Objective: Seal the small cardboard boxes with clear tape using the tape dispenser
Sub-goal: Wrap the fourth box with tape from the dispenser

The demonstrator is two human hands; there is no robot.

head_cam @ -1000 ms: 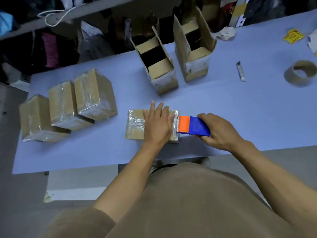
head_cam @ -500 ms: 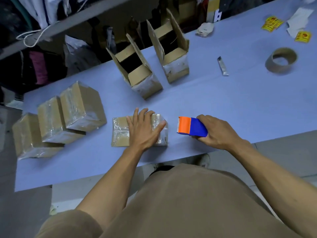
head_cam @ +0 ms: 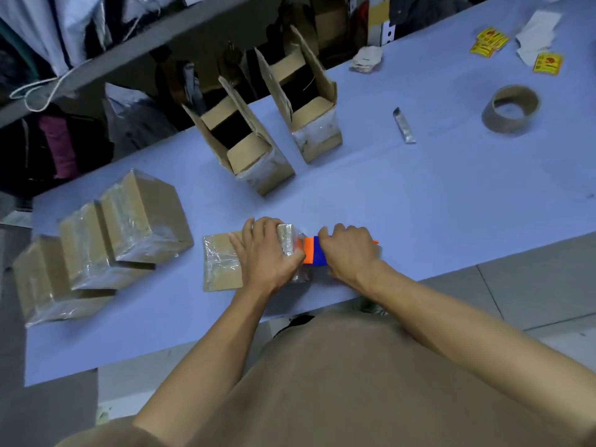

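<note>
A small cardboard box (head_cam: 221, 264) lies near the table's front edge, with clear tape over it. My left hand (head_cam: 266, 250) presses flat on the box's right half, fingers curled over its far side. My right hand (head_cam: 350, 250) grips the orange and blue tape dispenser (head_cam: 312, 250), whose orange end touches the box's right end. Three taped boxes (head_cam: 142, 217) stand in a row at the left. Two open boxes (head_cam: 251, 150) (head_cam: 309, 114) stand upright further back.
The blue table (head_cam: 451, 195) also carries a bare cardboard tape core (head_cam: 511, 108), a small silver packet (head_cam: 404, 125), yellow stickers (head_cam: 548, 63), white paper (head_cam: 537, 32) and a crumpled wad (head_cam: 366, 59). A shelf with clothes runs behind the table.
The dispenser was at the box, drew away to the right half a second ago, and is back against the box's right end. My left hand stayed on the box. The camera shifted.
</note>
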